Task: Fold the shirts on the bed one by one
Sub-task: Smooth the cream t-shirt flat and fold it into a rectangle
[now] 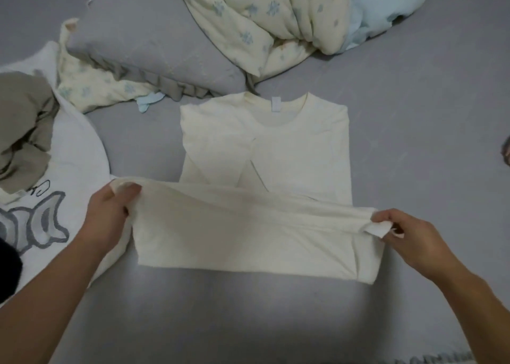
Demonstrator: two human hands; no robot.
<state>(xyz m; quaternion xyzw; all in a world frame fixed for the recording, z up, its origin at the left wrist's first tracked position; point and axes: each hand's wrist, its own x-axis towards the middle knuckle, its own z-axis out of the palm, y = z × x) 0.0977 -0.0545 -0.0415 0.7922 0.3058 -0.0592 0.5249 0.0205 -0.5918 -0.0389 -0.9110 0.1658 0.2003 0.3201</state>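
A cream shirt (276, 148) lies face up on the grey bed sheet (414, 115), collar at the far end, both sleeves folded in across the chest. Its lower part is lifted off the sheet and stretched between my hands. My left hand (110, 214) pinches the left corner of the hem, thumb on top. At the right corner my right hand (408, 234) pinches the hem, where a small flap of cloth sticks out. A white shirt (69, 187) with a grey printed design lies at the left, with a crumpled tan garment (24, 132) on top of it.
A grey pillow (143, 46) lies beyond the cream shirt. A bundled cream and light-blue floral quilt (289, 13) sits at the far right. A floral cloth (91, 87) lies beside the pillow. Bare grey sheet stretches to the right and in front of me.
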